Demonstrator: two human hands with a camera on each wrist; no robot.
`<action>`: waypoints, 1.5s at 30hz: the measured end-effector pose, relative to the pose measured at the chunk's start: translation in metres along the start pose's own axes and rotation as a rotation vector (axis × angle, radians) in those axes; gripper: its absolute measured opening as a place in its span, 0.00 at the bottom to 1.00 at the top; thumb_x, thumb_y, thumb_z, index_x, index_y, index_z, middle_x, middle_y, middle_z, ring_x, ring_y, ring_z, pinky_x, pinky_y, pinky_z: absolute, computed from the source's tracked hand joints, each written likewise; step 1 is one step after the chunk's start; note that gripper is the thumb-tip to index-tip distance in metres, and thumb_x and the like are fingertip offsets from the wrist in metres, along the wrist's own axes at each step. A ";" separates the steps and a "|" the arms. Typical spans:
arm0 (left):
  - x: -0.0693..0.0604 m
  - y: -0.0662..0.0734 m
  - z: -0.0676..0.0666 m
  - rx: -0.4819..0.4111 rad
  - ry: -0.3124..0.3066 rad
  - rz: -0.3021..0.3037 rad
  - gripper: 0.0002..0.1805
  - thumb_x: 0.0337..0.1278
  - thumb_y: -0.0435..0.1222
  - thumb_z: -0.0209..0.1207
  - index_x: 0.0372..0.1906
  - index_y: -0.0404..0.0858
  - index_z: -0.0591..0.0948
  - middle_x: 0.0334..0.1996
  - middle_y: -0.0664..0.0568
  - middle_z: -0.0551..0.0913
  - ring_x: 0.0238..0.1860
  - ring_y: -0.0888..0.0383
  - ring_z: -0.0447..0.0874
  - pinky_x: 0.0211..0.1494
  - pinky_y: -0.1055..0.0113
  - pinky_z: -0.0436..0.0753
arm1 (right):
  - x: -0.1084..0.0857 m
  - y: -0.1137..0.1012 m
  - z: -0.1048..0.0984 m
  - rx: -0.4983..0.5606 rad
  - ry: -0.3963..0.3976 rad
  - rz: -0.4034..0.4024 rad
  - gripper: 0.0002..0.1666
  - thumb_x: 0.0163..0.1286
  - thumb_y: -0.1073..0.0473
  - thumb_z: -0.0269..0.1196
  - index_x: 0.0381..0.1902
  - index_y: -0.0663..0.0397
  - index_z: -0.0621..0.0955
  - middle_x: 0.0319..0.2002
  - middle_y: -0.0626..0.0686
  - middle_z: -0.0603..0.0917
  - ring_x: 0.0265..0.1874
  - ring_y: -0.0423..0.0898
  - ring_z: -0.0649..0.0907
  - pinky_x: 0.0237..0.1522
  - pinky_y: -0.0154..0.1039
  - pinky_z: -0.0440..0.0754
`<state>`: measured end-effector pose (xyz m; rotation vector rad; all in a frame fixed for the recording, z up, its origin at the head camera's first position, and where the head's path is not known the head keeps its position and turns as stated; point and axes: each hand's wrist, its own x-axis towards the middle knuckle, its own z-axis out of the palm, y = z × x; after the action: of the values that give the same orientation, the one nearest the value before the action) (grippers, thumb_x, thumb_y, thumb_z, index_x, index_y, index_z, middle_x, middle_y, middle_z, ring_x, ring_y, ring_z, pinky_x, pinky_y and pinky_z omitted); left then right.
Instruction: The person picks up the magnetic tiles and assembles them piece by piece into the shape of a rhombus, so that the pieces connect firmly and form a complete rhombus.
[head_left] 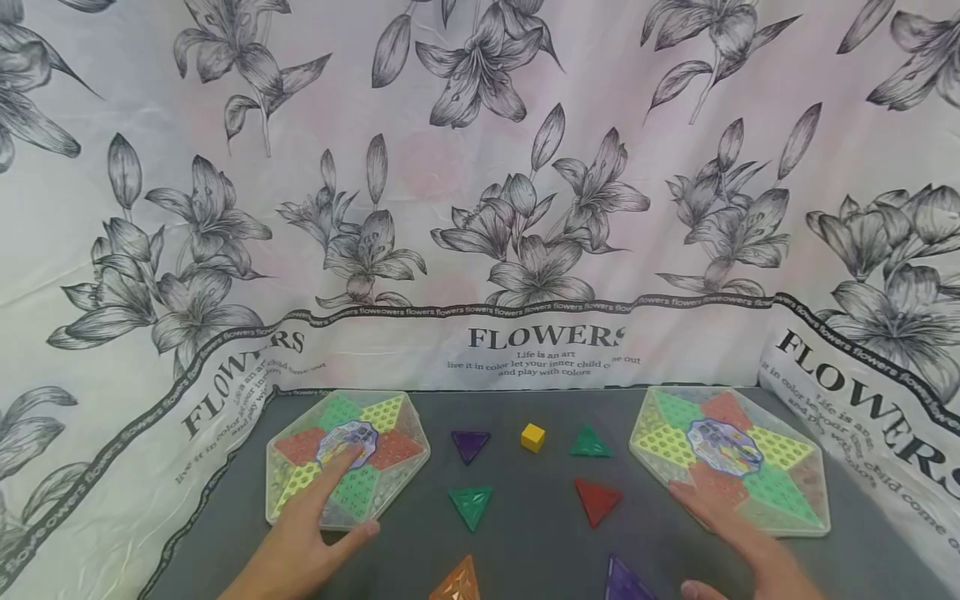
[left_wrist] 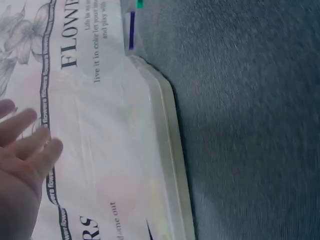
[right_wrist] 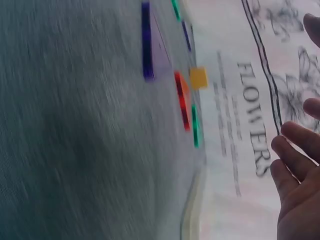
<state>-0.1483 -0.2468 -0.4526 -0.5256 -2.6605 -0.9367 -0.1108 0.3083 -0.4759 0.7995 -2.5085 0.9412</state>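
My left hand [head_left: 300,529] reaches over the front left part of a hexagonal clear plastic box [head_left: 408,492] with a coloured star board and a round label. Its fingers are extended and hold nothing. Over the near left edge of a similar hexagonal box [head_left: 817,492], my right hand [head_left: 742,537] stretches out with straight fingers, also holding nothing. In the left wrist view the left hand [left_wrist: 22,165] has its fingers slightly bent and apart. The right wrist view shows the right hand [right_wrist: 300,175] with fingers spread. Whether either hand touches its box, I cannot tell.
Between the boxes lie a yellow cube [head_left: 533,437] and several triangular pieces: purple [head_left: 470,445], green [head_left: 592,442], green [head_left: 472,506], red [head_left: 598,501], orange [head_left: 457,581], purple [head_left: 627,581]. A flower-printed curtain [head_left: 555,358] borders the dark grey table [head_left: 532,533] at the back and sides.
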 end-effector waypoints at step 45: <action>0.085 0.007 0.103 -0.139 -0.429 0.112 0.32 0.54 0.33 0.80 0.67 0.39 0.86 0.62 0.51 0.91 0.64 0.55 0.87 0.71 0.54 0.84 | 0.092 -0.057 0.198 0.507 -0.397 -0.276 0.38 0.75 0.51 0.73 0.79 0.48 0.75 0.73 0.49 0.84 0.72 0.42 0.81 0.71 0.41 0.81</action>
<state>-0.2352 -0.1548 -0.4954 -0.9975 -2.9053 -1.0825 -0.1710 0.1026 -0.5462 1.5790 -2.3883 1.4566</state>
